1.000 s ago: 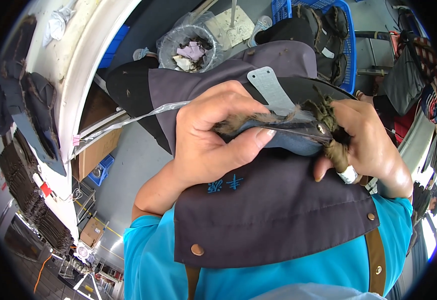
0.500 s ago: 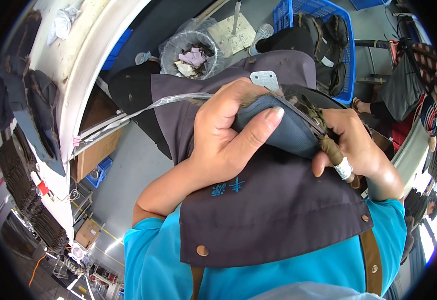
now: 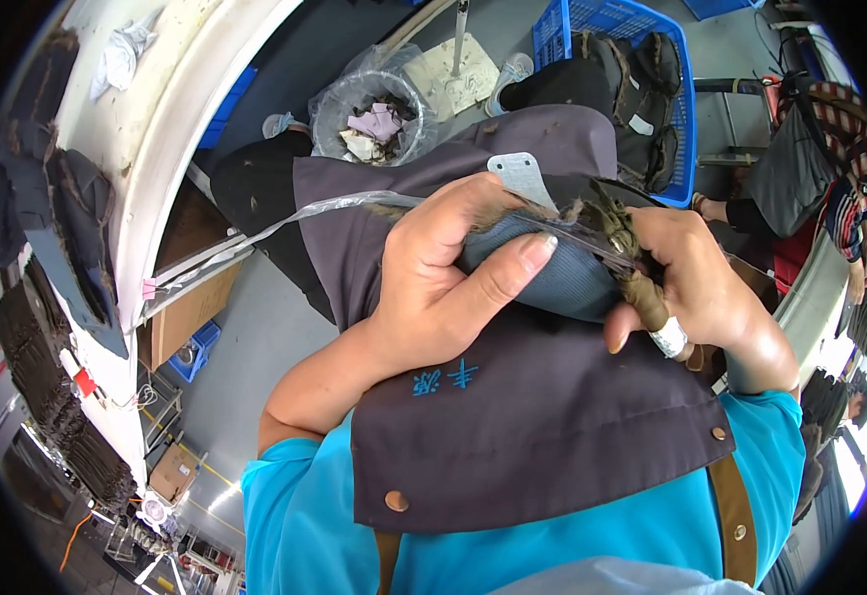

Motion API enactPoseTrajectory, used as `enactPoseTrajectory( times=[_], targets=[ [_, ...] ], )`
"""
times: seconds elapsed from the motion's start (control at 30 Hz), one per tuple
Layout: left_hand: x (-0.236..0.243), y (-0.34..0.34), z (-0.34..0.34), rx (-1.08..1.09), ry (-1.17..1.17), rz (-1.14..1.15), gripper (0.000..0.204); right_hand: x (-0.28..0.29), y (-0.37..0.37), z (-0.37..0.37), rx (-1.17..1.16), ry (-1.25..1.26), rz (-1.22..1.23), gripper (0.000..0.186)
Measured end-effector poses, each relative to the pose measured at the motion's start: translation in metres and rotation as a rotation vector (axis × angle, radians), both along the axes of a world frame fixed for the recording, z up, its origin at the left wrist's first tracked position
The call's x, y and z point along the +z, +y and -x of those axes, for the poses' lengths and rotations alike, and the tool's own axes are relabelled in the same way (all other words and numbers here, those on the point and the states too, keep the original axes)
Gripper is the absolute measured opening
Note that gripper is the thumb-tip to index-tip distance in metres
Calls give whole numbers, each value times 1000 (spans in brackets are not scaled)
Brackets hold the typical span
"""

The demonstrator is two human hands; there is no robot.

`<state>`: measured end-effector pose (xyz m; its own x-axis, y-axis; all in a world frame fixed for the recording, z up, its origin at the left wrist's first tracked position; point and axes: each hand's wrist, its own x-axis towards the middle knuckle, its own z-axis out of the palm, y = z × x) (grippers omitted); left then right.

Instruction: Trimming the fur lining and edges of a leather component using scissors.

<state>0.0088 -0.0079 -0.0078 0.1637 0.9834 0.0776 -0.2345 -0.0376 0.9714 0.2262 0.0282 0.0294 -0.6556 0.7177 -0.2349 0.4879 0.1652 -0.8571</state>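
Observation:
My left hand (image 3: pixel 433 278) is closed on a blue-grey ribbed piece (image 3: pixel 542 278) with brown fur along its upper edge, thumb lying across it. My right hand (image 3: pixel 691 278) grips a tool handle wrapped in olive cloth (image 3: pixel 641 296) with white tape low on it. The tool's head meets the piece's right end; its shape is partly hidden. A clear plastic strip (image 3: pixel 334 203) runs from the left bench toward my left hand. A pale plate with holes (image 3: pixel 520 175) lies just beyond the piece on my dark apron (image 3: pixel 542 416).
Left: bench (image 3: pixel 161 89) with dark fur-edged pieces (image 3: pixel 76 228) and carton (image 3: pixel 180 317). Ahead: lined bin (image 3: pixel 334 109), post base (image 3: pixel 448 74), blue crate (image 3: pixel 681 119) holding dark pieces. Right: a co-worker's striped sleeve (image 3: pixel 850 218) and hand (image 3: pixel 855 283).
Since a second ago the piece has tilted, showing more of its blue-grey face; my left thumb has moved higher onto it. Both hands have shifted slightly, still holding the piece and tool.

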Motion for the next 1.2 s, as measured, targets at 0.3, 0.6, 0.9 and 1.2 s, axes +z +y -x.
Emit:
enactPoseTrajectory(
  times=[0.3,0.6,0.9,1.2],
  targets=[
    [0,3,2,-39,22,-31,12,8,4,-8,27,-126,-47,14],
    [-2,3,5,-115,45,8,14,14,11,-9,53,-141,31,15],
    [-3,3,7,-118,23,57,17,10,13,-7,96,-150,-41,18],
    [-5,1,9,-138,33,-18,15,11,15,-4,140,-125,-78,18]
  ],
)
